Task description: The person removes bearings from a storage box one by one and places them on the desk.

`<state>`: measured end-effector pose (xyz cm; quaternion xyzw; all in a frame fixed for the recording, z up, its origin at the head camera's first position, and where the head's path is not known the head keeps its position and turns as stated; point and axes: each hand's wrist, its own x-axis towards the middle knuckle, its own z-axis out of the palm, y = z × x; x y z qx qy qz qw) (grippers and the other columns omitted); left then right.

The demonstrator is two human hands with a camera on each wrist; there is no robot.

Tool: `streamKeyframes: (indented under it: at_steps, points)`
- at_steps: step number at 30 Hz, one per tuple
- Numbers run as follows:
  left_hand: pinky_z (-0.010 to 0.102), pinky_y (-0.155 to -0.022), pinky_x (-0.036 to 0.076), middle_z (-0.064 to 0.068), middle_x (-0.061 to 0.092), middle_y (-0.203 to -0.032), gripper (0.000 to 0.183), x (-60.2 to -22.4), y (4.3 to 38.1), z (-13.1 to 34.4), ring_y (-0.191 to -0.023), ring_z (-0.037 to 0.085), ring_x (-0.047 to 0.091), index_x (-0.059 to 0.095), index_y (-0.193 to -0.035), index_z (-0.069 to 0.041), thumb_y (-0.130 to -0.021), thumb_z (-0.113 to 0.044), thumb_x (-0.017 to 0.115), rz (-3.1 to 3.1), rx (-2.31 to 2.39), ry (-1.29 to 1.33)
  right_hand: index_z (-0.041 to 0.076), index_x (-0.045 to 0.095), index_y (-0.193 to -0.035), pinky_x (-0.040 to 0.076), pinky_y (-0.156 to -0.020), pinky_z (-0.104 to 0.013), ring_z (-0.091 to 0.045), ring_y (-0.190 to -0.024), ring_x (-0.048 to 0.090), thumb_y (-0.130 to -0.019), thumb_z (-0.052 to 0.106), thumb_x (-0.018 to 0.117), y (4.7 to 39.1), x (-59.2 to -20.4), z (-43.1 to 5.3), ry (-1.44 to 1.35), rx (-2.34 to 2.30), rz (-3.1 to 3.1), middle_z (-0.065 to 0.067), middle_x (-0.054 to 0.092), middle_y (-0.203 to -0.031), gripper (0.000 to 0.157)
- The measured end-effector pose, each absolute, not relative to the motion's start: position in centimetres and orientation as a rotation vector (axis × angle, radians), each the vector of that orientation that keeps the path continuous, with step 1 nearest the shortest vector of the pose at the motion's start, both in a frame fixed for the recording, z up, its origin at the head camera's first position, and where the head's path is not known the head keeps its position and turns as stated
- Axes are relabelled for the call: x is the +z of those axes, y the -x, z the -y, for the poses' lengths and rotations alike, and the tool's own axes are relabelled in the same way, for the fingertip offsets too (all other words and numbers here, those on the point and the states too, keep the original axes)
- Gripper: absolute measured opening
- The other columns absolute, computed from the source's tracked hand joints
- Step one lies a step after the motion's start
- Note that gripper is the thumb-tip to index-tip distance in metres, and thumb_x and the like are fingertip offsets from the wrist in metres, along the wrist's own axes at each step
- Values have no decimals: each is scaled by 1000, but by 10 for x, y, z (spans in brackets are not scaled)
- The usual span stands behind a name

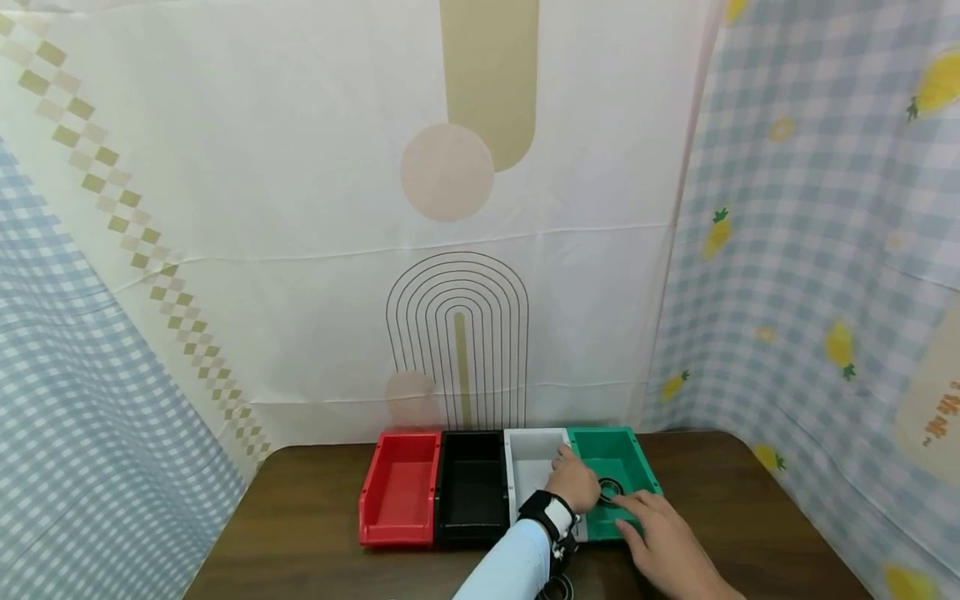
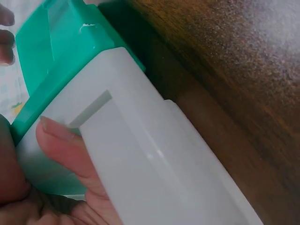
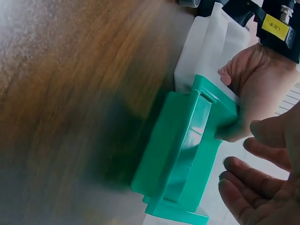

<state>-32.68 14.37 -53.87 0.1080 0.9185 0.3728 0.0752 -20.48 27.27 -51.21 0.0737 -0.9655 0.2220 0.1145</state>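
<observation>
My left hand (image 1: 573,483) reaches over the white bin (image 1: 531,462) and the near wall it shares with the green bin (image 1: 622,454). One of its fingers (image 2: 63,143) lies over the white bin in the left wrist view. Its other fingertips are hidden, so its hold is unclear. My right hand (image 1: 667,537) hovers over the green bin's right front, fingers spread and loosely bent, holding nothing in the right wrist view (image 3: 267,178). A dark, shiny ring (image 1: 611,490) shows in the green bin between the hands, close to the right fingertips.
A black bin (image 1: 471,492) and a red bin (image 1: 401,492) stand left of the white one in one row. Another dark ring (image 1: 558,588) shows at the table's near edge, partly behind the left wrist. Patterned cloths hang behind and beside the wooden table (image 1: 315,508).
</observation>
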Motion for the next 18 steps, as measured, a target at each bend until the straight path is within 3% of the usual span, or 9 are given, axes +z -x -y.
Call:
streamKeyframes:
  at_steps: [18]
  points:
    - [43, -61, 44, 34, 56, -118, 65, -541, 326, -143, -70, 33, 52, 24, -156, 12, -106, -17, 54, -2746, 1182, -326, 9, 74, -131, 58, -97, -52, -29, -118, 66, -98, 15, 76, 219, -526, -278, -161, 678, 2849, -5, 70, -123, 33]
